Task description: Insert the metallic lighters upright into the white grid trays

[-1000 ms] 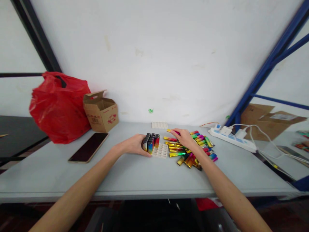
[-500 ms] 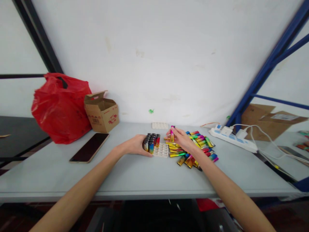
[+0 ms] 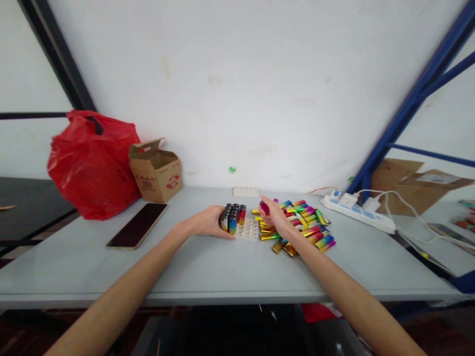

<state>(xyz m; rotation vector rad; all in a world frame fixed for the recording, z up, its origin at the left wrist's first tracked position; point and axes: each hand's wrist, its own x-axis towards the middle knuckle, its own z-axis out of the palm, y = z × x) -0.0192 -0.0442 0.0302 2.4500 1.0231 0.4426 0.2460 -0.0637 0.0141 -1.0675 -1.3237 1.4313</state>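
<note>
Several upright lighters with black tops [image 3: 230, 215] stand in the left part of a white tray with round sockets [image 3: 248, 230]. My left hand [image 3: 212, 222] is wrapped round the left side of this group. The tray's right part shows bare sockets. Just right of the tray, my right hand [image 3: 273, 216] is closed round a magenta lighter [image 3: 264, 207], held above the edge of a loose pile. That pile of shiny, multicoloured lighters [image 3: 309, 222] lies on the grey table, partly beneath my right hand and wrist.
A second white tray [image 3: 245, 192] lies near the wall. On the left are a phone [image 3: 138, 226], an open cardboard box [image 3: 158, 173] and a red plastic bag [image 3: 94, 165]. A white power strip [image 3: 358, 213] with plugs and cables sits at the right.
My right hand has turned and its fingers have closed further round the magenta lighter, which was upright and now is tilted and mostly covered. My left hand has stayed in place.
</note>
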